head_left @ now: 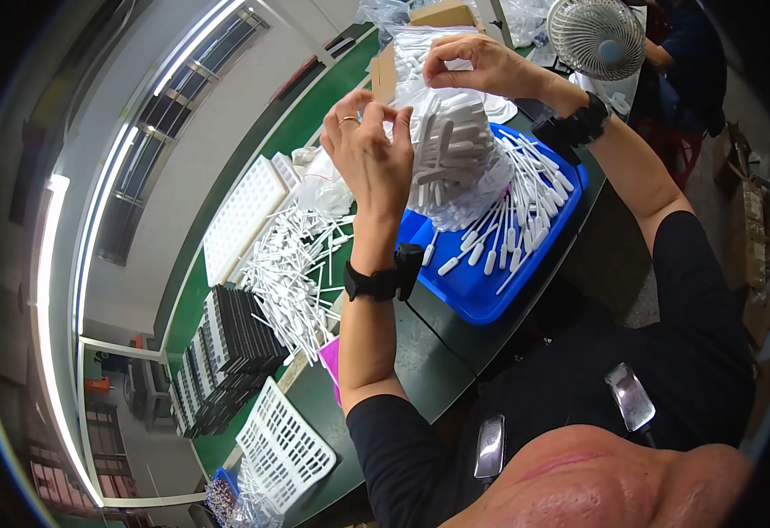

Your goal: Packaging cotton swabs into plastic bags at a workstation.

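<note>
A clear plastic bag point(457, 165), packed with white paddle-ended plastic sticks, is held up by its top above the blue tray point(466, 304). At the bag's left upper edge, my left hand point(369, 150) is pinched, thumb against fingers. My right hand point(488, 69) pinches the upper right side, higher and farther away. Thin film stretches between the two hands, hard to see in places. More white sticks point(515, 231) lie loose in the tray, fanned out under and to the right of the bag, which hides part of them.
To the left, a heap of thin white sticks point(292, 277) lies beside a white perforated tray point(242, 220) and stacked black racks point(226, 356). A white slotted plate point(286, 447) is at the table's near end. A fan point(598, 40) stands far right, near another person point(697, 62).
</note>
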Tool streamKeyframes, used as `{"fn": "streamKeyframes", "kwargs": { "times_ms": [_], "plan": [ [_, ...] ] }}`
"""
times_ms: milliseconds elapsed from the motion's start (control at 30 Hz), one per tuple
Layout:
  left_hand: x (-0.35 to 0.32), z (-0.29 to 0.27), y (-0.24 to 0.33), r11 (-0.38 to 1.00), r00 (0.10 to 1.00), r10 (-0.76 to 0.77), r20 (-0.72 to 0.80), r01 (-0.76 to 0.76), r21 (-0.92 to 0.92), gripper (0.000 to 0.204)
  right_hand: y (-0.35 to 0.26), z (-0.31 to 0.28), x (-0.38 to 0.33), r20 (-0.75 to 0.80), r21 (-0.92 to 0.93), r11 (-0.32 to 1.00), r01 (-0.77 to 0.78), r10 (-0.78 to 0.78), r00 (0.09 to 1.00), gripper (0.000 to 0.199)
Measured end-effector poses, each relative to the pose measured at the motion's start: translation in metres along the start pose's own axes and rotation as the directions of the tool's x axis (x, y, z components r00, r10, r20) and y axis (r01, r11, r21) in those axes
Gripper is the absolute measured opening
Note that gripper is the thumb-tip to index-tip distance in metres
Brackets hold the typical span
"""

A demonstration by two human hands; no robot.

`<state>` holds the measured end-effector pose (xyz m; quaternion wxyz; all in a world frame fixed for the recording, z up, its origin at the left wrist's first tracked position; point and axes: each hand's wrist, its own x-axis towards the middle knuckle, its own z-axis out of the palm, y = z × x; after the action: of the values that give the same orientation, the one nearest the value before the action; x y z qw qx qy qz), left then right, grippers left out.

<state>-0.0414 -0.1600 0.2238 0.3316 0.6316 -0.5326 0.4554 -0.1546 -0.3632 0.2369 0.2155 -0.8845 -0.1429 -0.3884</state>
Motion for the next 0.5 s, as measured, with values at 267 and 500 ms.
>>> {"fn": "streamKeyframes", "kwargs": {
  "times_ms": [267,500],
  "plan": [
    [-0.009,0.022,-0.013,0.982,0.998,-0.031,0.061,0.042,-0.187,0.017,0.005,-0.001,-0.001,0.057,0.159,0.984,-0.086,0.077,0.995,0.013],
    [-0.010,0.023,-0.017,0.949,0.996,-0.083,0.046,0.093,-0.300,0.016,-0.012,0.002,0.015,0.067,-0.121,0.993,-0.014,0.022,0.998,0.015]
  ]
}}
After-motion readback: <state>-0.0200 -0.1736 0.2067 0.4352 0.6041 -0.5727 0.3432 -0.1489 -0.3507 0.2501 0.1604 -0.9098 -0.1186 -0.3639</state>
